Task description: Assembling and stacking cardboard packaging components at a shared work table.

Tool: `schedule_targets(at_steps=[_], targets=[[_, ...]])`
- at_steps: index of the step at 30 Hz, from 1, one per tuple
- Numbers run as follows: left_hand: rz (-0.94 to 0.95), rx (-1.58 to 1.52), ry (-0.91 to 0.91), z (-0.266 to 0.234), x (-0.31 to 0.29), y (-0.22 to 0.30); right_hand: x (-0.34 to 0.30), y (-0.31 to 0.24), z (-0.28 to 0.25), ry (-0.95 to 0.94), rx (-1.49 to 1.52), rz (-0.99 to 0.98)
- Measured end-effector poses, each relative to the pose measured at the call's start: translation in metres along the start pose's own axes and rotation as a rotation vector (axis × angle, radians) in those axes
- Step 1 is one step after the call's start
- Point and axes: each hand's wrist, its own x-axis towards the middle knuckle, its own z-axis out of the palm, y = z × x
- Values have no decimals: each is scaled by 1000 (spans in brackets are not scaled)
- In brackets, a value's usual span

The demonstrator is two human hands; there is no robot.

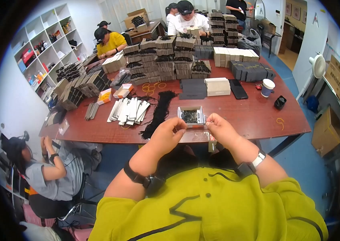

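At the near edge of the table, my left hand (167, 135) is closed in a pinch beside the left wall of a small open white box. Close to the box's right side, my right hand (223, 130) pinches too. What the fingertips hold is too small to make out. The white box (180, 116) stands between the hands with small dark bits inside. A thin bundle of black cords (160, 112) lies left of it. Further left is a pile of white and grey strips (128, 111). Behind the box are flat dark grey pieces (192, 88) and a cream block stack (218, 86).
Tall stacks of grey pieces (164, 60) rise at the table's back. A phone (238, 89), a paper cup (267, 88) and a small black bag (280, 102) sit on the right. Co-workers sit at the left (51, 170) and across the table (188, 23). Yellow rubber bands (150, 89) lie behind the cords.
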Motion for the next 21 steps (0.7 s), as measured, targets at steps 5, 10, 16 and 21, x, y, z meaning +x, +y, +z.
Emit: schedule_targets(at_steps=[5, 10, 16, 21], targets=[[71, 4, -27, 7, 1, 10, -5, -3, 3, 1, -431, -106], [222, 114, 45, 28, 5, 7, -15, -24, 16, -11, -580, -186], [243, 202, 71, 36, 4, 9, -20, -27, 22, -39, -611, -125], [207, 206, 60, 37, 2, 7, -19, -20, 23, -31, -571, -155]])
